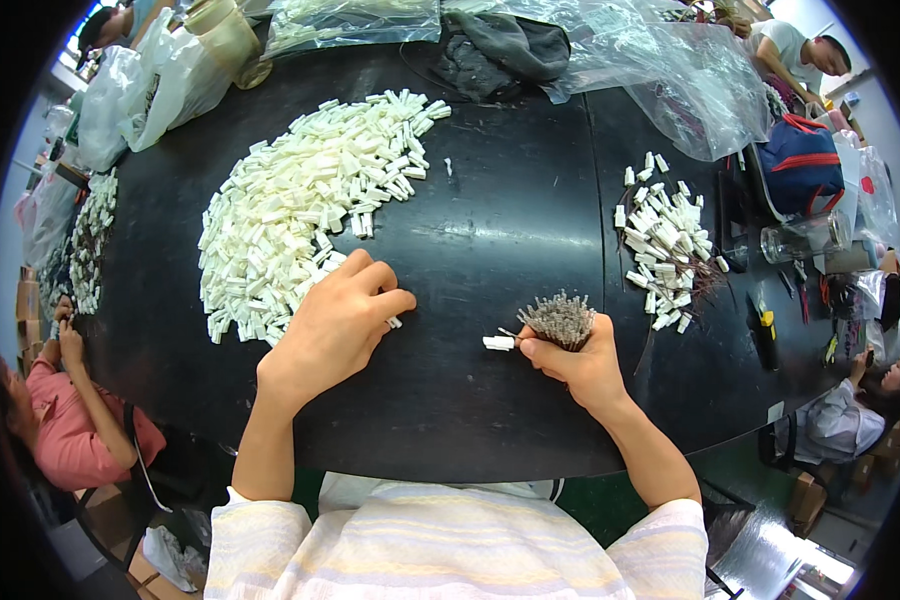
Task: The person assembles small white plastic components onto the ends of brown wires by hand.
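My left hand (335,320) is at the near right edge of a large heap of small white plastic connector housings (310,180). Its fingers are curled together, and the end of a white connector housing (394,322) shows beneath them. In my right hand (585,365) is a thick bundle of thin wires (560,320), their metal-tipped ends pointing up and away from me. One white connector (498,343) sticks out to the left of my right thumb, on a wire from the bundle. The two hands are apart over the dark table (450,420).
Connectors with brown wires (665,245) lie in a smaller pile on the right. Beyond it are a yellow-and-black cutter (767,325), a glass jar (805,238) and a blue bag (800,165). Plastic bags (670,80) and dark cloth (505,50) line the far edge. Other people sit around.
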`<move>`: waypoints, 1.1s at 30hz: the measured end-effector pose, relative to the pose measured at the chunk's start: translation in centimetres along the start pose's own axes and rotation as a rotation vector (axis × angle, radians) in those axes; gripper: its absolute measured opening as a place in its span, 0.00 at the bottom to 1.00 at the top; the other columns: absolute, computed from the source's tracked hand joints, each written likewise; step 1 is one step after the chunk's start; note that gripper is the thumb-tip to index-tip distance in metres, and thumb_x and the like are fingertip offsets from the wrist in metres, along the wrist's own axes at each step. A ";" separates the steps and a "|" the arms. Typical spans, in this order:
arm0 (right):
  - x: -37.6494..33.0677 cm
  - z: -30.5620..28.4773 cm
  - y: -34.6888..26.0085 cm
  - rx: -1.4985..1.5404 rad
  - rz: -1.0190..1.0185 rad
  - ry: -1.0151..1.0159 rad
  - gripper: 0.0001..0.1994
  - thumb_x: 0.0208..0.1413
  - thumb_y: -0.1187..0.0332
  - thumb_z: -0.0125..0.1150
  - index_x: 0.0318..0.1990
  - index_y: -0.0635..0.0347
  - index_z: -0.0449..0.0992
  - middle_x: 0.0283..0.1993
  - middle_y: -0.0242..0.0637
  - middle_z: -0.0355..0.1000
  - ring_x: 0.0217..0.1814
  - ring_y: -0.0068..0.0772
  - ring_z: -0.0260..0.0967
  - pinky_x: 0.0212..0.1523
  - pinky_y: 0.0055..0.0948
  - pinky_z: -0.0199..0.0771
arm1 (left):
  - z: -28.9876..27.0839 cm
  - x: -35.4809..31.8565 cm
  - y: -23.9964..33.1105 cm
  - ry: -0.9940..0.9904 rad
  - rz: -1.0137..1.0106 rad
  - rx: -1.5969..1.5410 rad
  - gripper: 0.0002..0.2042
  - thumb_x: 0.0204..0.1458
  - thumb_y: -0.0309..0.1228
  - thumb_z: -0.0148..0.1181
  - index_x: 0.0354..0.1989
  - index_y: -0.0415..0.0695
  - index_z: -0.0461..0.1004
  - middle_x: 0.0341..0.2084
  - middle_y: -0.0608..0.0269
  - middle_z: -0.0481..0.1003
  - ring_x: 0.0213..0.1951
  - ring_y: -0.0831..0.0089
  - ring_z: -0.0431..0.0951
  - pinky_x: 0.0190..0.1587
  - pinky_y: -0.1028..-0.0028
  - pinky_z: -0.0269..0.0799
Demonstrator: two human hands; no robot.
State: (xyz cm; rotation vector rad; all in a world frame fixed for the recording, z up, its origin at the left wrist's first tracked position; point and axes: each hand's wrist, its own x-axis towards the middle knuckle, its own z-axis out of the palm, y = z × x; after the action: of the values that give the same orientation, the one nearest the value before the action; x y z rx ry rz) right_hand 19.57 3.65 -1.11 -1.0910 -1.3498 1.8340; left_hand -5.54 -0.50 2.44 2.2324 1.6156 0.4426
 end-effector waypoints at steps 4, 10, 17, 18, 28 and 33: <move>0.0 -0.1 -0.1 -0.026 0.010 -0.029 0.03 0.46 0.80 0.58 0.30 0.67 0.74 0.20 0.32 0.68 0.18 0.16 0.63 0.15 0.14 0.53 | 1.6 0.4 0.0 0.032 0.077 -0.095 0.09 0.34 0.17 0.61 0.26 0.39 0.70 0.24 0.62 0.69 0.31 0.65 0.69 0.32 0.71 0.66; 0.0 0.1 -1.1 -0.011 0.110 -0.091 0.01 0.47 0.79 0.57 0.28 0.65 0.72 0.19 0.30 0.69 0.22 0.18 0.67 0.25 0.18 0.63 | 4.4 1.6 1.8 0.095 -0.332 -1.382 0.08 0.49 0.20 0.56 0.38 0.34 0.72 0.28 0.59 0.74 0.25 0.80 0.72 0.23 0.84 0.67; 0.2 -0.2 -0.4 -0.073 0.026 -0.163 0.01 0.47 0.79 0.59 0.28 0.66 0.74 0.21 0.34 0.71 0.22 0.21 0.69 0.25 0.19 0.66 | 5.9 1.9 2.6 0.078 -0.499 -1.674 0.05 0.50 0.21 0.55 0.34 0.34 0.72 0.22 0.60 0.73 0.20 0.82 0.69 0.18 0.85 0.60; 0.2 -0.2 -0.3 -0.038 0.027 -0.163 0.01 0.46 0.79 0.60 0.27 0.67 0.74 0.20 0.35 0.72 0.22 0.23 0.69 0.25 0.19 0.67 | 6.0 1.8 2.7 0.086 -0.509 -1.698 0.04 0.50 0.21 0.55 0.34 0.35 0.72 0.22 0.61 0.73 0.19 0.82 0.68 0.17 0.85 0.59; 0.1 0.1 -0.9 -0.099 0.079 -0.177 0.01 0.48 0.78 0.58 0.30 0.66 0.74 0.20 0.32 0.71 0.22 0.18 0.68 0.24 0.18 0.64 | 6.0 1.6 3.1 0.076 -0.458 -1.726 0.05 0.50 0.21 0.56 0.34 0.34 0.71 0.21 0.61 0.73 0.18 0.83 0.67 0.16 0.85 0.58; 0.2 0.1 -1.2 -0.048 0.075 -0.101 0.02 0.49 0.76 0.58 0.29 0.64 0.73 0.19 0.30 0.70 0.22 0.16 0.66 0.24 0.17 0.62 | 5.6 1.3 3.7 0.121 -0.448 -1.502 0.05 0.49 0.22 0.57 0.33 0.34 0.72 0.21 0.62 0.73 0.21 0.84 0.70 0.19 0.86 0.62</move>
State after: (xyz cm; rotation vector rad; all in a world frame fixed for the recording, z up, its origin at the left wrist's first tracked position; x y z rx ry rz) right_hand 19.41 4.16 0.02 -1.0994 -1.4349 1.9437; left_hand 0.52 -0.83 -0.83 0.7145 1.0550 1.1405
